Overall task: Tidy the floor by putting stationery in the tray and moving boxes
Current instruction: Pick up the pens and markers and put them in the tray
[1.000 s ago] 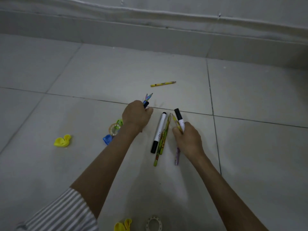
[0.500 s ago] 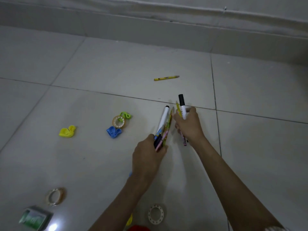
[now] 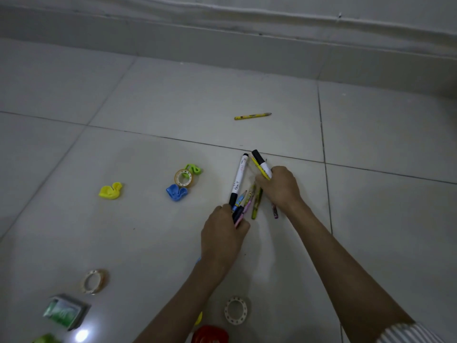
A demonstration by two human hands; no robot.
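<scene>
Where both forearms reach out over the tiled floor (image 3: 173,100), each hand is closed on stationery. The left hand (image 3: 223,233) is knuckles-up, its fingers curled round the near ends of a bundle of pencils (image 3: 248,201) that fan away from the person and slightly right. A white marker (image 3: 239,177) lies just left of them, its long axis running away from the person. Its black near end meets the left fingers, but I cannot tell whether it is gripped too. The right hand (image 3: 279,186), just beyond and to the right, grips a second marker (image 3: 261,164) whose black cap points away and left, with a thin yellow pencil (image 3: 257,165) alongside it. A purple pen (image 3: 274,211) sticks out under the wrist, toward the person. A lone yellow pencil (image 3: 252,116) lies well beyond both hands on the next tile, nearly left-to-right, tip to the right. To the left, a tape roll (image 3: 183,178) touches a blue dispenser (image 3: 176,192).
</scene>
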